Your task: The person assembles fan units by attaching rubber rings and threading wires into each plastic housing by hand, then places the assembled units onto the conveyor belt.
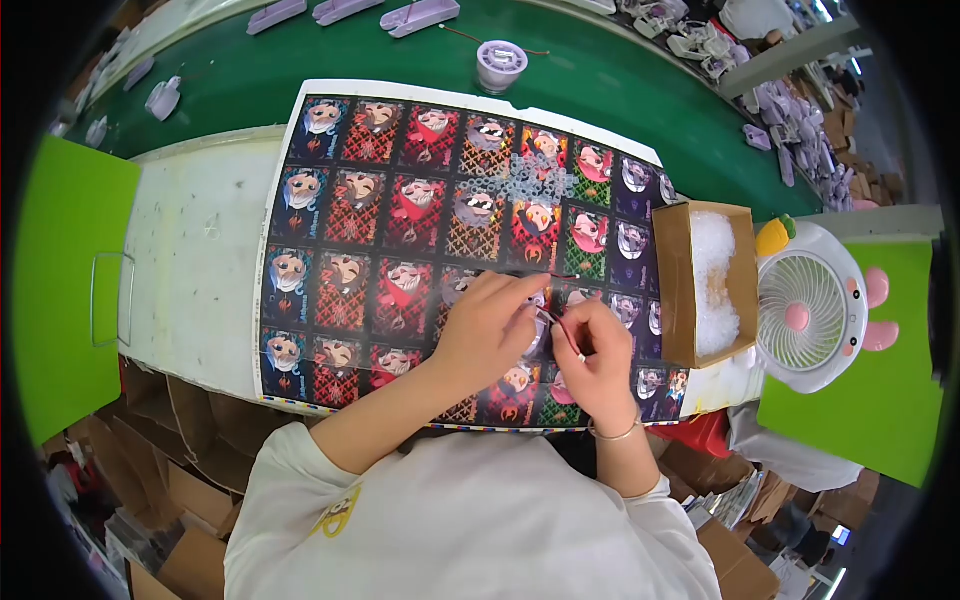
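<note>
My left hand (487,328) and my right hand (597,358) are close together over a printed sheet of cartoon cards (345,250). Thin dark red wires (568,338) with a small white connector run between them. The right fingers are closed in a pinch on the wires. My left hand is closed too, its index finger pointing to the right; the fingertips seem to hold a small pale round part, mostly hidden by the hands. Beyond them, on the sheet, lies a pile of small clear plastic pieces (541,180).
At right stand a cardboard box (678,285) holding white, translucent material and a white fan (808,310) with pink ears. Behind the sheet runs a green conveyor belt (380,60) carrying a white round housing (500,66) with wires and several lilac parts. Cartons sit below the table.
</note>
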`<action>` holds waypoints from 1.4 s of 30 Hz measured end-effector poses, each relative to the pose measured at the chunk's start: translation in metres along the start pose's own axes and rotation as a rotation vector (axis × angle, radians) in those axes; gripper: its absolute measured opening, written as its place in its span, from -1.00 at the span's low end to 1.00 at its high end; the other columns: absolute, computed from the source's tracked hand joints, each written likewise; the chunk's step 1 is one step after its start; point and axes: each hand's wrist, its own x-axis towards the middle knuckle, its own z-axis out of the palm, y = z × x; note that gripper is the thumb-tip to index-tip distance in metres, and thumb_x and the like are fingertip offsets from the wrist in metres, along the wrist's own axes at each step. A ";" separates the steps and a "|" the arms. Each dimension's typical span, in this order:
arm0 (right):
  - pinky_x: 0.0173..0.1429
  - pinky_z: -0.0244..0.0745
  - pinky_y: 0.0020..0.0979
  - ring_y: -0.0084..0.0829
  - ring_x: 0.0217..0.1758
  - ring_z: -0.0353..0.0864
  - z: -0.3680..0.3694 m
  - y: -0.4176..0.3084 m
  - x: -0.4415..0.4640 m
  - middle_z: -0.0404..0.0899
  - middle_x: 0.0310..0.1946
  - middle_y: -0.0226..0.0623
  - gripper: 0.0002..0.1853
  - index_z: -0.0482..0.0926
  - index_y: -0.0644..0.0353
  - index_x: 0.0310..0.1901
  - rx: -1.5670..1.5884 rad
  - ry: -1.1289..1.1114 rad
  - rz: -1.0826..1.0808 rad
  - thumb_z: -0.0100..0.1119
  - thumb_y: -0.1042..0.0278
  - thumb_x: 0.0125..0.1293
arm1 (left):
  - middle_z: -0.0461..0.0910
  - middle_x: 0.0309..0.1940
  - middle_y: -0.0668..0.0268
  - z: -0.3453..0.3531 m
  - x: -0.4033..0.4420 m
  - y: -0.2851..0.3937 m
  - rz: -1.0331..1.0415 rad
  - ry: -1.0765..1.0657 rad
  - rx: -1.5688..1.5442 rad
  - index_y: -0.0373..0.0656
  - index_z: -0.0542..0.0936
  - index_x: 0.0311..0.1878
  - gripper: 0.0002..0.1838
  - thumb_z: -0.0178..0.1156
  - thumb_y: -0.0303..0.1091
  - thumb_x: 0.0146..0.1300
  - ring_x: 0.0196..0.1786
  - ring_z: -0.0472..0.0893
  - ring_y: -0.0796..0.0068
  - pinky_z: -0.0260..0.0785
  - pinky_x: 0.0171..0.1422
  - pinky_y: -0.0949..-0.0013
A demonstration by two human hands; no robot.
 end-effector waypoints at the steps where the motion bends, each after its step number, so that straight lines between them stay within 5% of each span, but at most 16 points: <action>1: -0.41 0.34 -0.45 -0.43 -0.50 0.46 0.003 -0.002 0.000 0.44 -0.51 -0.29 -0.87 0.49 0.25 -0.31 -0.007 0.017 -0.033 0.27 0.63 0.19 | 0.66 -0.17 0.09 0.000 0.000 0.000 0.002 -0.007 0.003 -0.28 0.61 0.11 -0.62 0.13 -0.58 0.20 -0.13 0.60 0.11 0.43 -0.02 0.18; 12: -0.33 0.48 -0.32 -0.19 -0.41 0.58 0.038 -0.012 -0.002 0.54 -0.40 -0.15 -0.84 0.57 0.29 -0.18 -0.183 0.339 -0.080 0.26 0.64 0.19 | 0.69 -0.16 0.08 0.005 0.001 0.001 -0.026 0.067 0.031 -0.29 0.64 0.05 -0.67 0.13 -0.58 0.20 -0.17 0.62 0.11 0.46 -0.07 0.18; 18: -0.29 0.48 -0.24 -0.11 -0.39 0.59 -0.005 -0.016 0.024 0.55 -0.45 -0.09 -0.91 0.58 0.32 -0.25 -0.053 -0.025 0.024 0.23 0.62 0.20 | 0.68 -0.20 0.08 0.005 0.001 0.000 -0.009 0.066 0.019 -0.29 0.65 0.03 -0.68 0.11 -0.58 0.21 -0.20 0.61 0.11 0.45 -0.10 0.17; 22: -0.30 0.49 -0.26 -0.10 -0.40 0.61 -0.036 -0.024 0.066 0.60 -0.42 -0.08 -0.87 0.61 0.32 -0.31 -0.216 -0.382 -0.336 0.24 0.67 0.06 | 0.68 -0.23 0.12 0.004 0.001 0.002 0.005 0.051 0.025 -0.31 0.65 -0.04 -0.72 0.18 -0.59 0.15 -0.17 0.62 0.10 0.46 -0.03 0.16; 26: -0.23 0.46 -0.06 0.06 -0.30 0.58 -0.039 -0.034 0.086 0.56 -0.50 -0.05 -0.92 0.54 0.31 -0.45 -0.308 -0.527 -0.318 0.24 0.50 0.06 | 0.66 -0.28 0.13 0.004 -0.001 0.000 -0.013 0.039 -0.005 -0.29 0.65 -0.02 -0.72 0.13 -0.60 0.21 -0.21 0.60 0.13 0.44 -0.07 0.19; 34: -0.19 0.47 -0.13 -0.01 -0.29 0.58 -0.045 0.051 0.049 0.57 -0.32 -0.06 -0.92 0.59 0.30 -0.24 -0.354 0.080 0.076 0.20 0.55 0.24 | 0.64 -0.22 0.13 -0.001 0.000 0.001 -0.010 -0.018 -0.043 -0.26 0.63 0.07 -0.67 0.02 -0.60 0.30 -0.20 0.59 0.17 0.41 -0.06 0.22; 38: 0.00 0.42 -0.13 -0.09 -0.07 0.51 -0.032 0.046 0.023 0.55 -0.21 -0.12 -0.86 0.61 0.28 -0.15 -0.575 0.341 -0.178 0.21 0.52 0.26 | 0.63 -0.12 0.09 0.001 -0.003 0.003 -0.076 0.009 -0.054 -0.26 0.63 0.07 -0.66 0.01 -0.61 0.28 -0.10 0.60 0.14 0.43 0.04 0.23; 41: 0.07 0.47 -0.14 -0.06 0.01 0.51 -0.019 0.011 0.002 0.54 -0.13 -0.12 -0.63 0.58 0.25 0.00 -0.194 -0.058 -0.122 0.34 0.41 0.13 | 0.62 -0.04 0.07 0.003 -0.005 0.005 -0.083 0.028 -0.101 -0.27 0.62 0.08 -0.66 0.05 -0.59 0.27 0.01 0.60 0.14 0.42 0.14 0.22; 42: 0.08 0.49 -0.13 -0.02 0.05 0.51 -0.004 0.013 -0.003 0.52 -0.03 -0.08 -0.50 0.53 0.27 0.10 -0.184 -0.131 -0.252 0.38 0.43 0.08 | 0.62 -0.03 0.07 0.001 -0.007 0.005 -0.084 0.015 -0.152 -0.27 0.62 0.09 -0.67 0.08 -0.57 0.26 0.03 0.59 0.11 0.41 0.16 0.19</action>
